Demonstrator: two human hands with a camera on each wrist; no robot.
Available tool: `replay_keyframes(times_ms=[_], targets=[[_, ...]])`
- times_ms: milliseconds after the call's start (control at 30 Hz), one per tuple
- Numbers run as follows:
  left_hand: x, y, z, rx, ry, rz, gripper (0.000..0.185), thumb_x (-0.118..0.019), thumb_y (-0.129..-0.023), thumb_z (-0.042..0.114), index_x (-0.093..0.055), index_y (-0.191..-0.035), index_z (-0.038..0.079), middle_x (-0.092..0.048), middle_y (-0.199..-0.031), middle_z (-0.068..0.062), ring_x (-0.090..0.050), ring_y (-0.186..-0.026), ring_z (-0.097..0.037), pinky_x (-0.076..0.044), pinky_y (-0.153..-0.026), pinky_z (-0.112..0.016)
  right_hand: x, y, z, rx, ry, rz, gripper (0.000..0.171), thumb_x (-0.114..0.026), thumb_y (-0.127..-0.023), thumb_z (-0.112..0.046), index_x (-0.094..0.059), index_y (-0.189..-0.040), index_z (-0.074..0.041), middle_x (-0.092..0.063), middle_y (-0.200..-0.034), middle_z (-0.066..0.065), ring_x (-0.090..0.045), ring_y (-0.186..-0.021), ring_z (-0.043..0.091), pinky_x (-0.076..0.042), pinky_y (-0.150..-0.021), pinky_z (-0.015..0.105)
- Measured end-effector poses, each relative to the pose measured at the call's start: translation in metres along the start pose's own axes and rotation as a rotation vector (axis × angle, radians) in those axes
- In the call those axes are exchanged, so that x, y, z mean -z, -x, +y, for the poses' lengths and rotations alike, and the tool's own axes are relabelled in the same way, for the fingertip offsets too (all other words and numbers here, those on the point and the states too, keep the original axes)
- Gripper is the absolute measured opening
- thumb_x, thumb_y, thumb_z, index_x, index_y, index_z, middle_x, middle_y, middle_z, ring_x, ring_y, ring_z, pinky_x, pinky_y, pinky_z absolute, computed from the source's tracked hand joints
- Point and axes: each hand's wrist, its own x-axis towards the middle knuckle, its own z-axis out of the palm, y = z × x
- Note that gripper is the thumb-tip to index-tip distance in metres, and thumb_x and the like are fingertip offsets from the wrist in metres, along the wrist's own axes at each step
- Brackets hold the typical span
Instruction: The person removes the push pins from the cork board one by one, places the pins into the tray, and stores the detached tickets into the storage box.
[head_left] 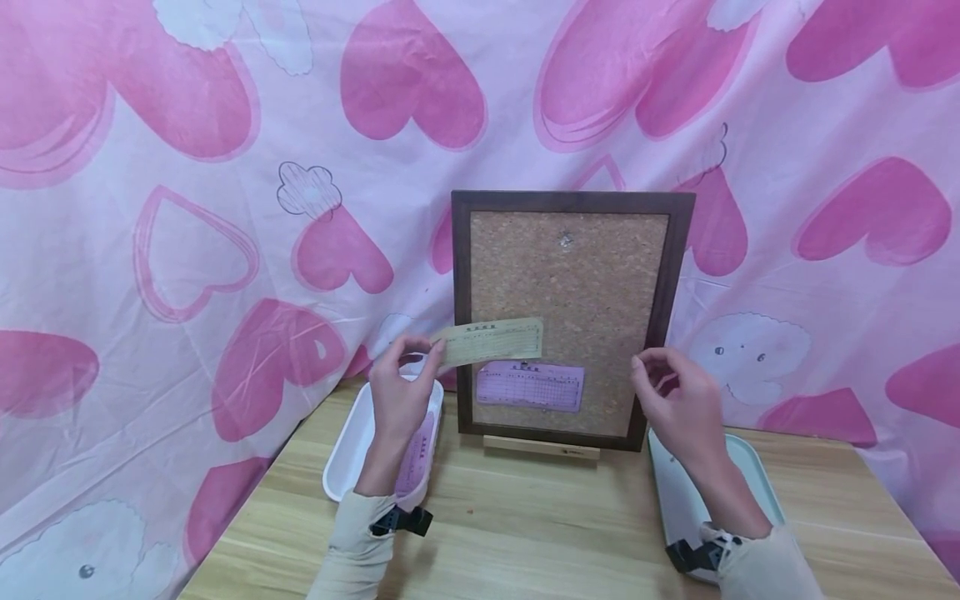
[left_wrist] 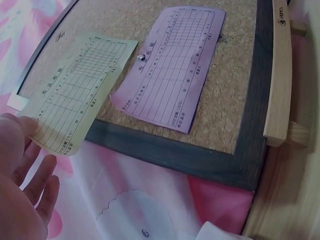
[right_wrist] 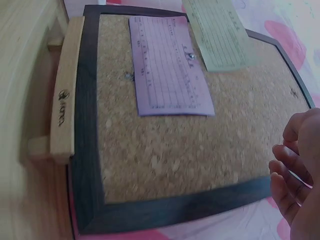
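Here our left hand (head_left: pixel 401 392) pinches the left end of a yellowish receipt slip (head_left: pixel 495 340); our right hand (head_left: pixel 682 396) curls beside the frame (head_left: pixel 667 267)'s right edge, its hold unclear. Behind the slip, the corkboard (head_left: pixel 570 283) offers room above a pinned purple receipt (head_left: pixel 529 390).

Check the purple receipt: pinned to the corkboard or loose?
Pinned: a silver pushpin sits at the top edge of the purple receipt, which lies against the corkboard.

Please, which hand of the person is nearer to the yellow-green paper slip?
Left. The left hand pinches the yellow-green slip by one end; the right hand is apart from it, by the right edge of the framed corkboard.
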Motion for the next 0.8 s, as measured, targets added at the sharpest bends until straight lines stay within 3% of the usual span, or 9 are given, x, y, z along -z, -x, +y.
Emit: replay_keyframes(times_ms=[133, 233, 533, 800], targets=[[0.005, 0.004, 0.009, 0.019, 0.018, 0.023, 0.012, -0.083, -0.094, 0.002, -0.074, -0.098, -0.004, -0.075, -0.091, -0.021, -0.067, -0.090, -0.016, -0.058, -0.091, -0.061, 0.007, 0.009, 0.009, -0.037, -0.004, -0.003, 0.004, -0.076, -0.098, -0.008, -0.075, -0.102, -0.008, -0.067, -0.079, -0.002, -0.055, -0.071, -0.001, -0.047, -0.063, 0.008], [0.008, 0.006, 0.011, 0.027, 0.024, 0.027, 0.012, -0.082, -0.093, -0.001, -0.072, -0.098, -0.006, -0.073, -0.091, -0.023, -0.066, -0.088, -0.011, -0.059, -0.089, -0.057, 0.011, 0.014, 0.015, -0.058, -0.013, -0.006, 0.005, -0.077, -0.097, -0.006, -0.075, -0.102, -0.009, -0.067, -0.079, -0.003, -0.056, -0.072, -0.002, -0.047, -0.064, 0.006], [0.021, 0.008, -0.015, 0.020, 0.036, 0.007, 0.013, -0.084, -0.096, 0.012, -0.074, -0.100, 0.003, -0.074, -0.092, -0.012, -0.067, -0.089, -0.010, -0.059, -0.086, -0.022, 0.022, 0.032, 0.033, -0.079, -0.020, 0.013, 0.006, -0.079, -0.095, -0.004, -0.076, -0.098, -0.007, -0.066, -0.077, -0.004, -0.055, -0.072, -0.004, -0.047, -0.064, 0.005], [0.034, 0.005, -0.024, 0.020, 0.069, -0.006, 0.015, -0.082, -0.097, 0.013, -0.074, -0.102, 0.001, -0.073, -0.092, -0.014, -0.068, -0.087, -0.010, -0.059, -0.085, -0.019, 0.030, 0.048, 0.051, -0.155, 0.018, 0.014, 0.008, -0.081, -0.093, -0.004, -0.077, -0.097, -0.010, -0.067, -0.078, -0.001, -0.057, -0.070, -0.004, -0.047, -0.064, 0.005]])
